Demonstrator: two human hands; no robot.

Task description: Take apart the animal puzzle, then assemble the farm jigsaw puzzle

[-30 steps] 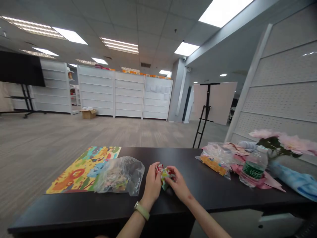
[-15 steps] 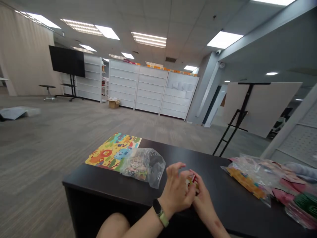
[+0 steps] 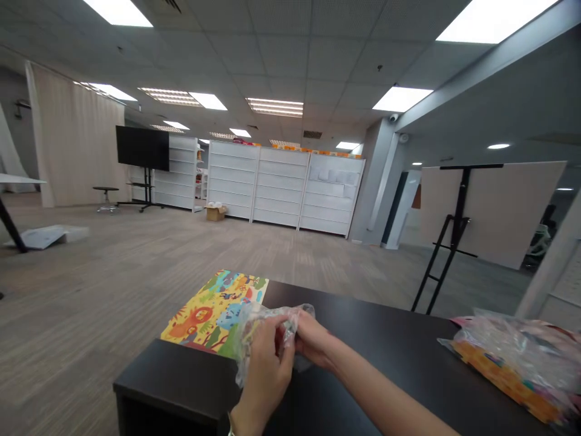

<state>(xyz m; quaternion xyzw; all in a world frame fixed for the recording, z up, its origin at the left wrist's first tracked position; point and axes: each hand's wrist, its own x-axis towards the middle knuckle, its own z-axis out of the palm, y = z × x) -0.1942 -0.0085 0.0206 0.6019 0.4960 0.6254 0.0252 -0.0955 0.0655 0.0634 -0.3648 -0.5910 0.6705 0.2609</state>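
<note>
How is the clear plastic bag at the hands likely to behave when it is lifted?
The clear plastic bag will probably sag, since its film looks thin and crumpled. It may be slippery, as its surface shines.

Free tabletop between hands and orange-filled plastic bag at far right.
</note>
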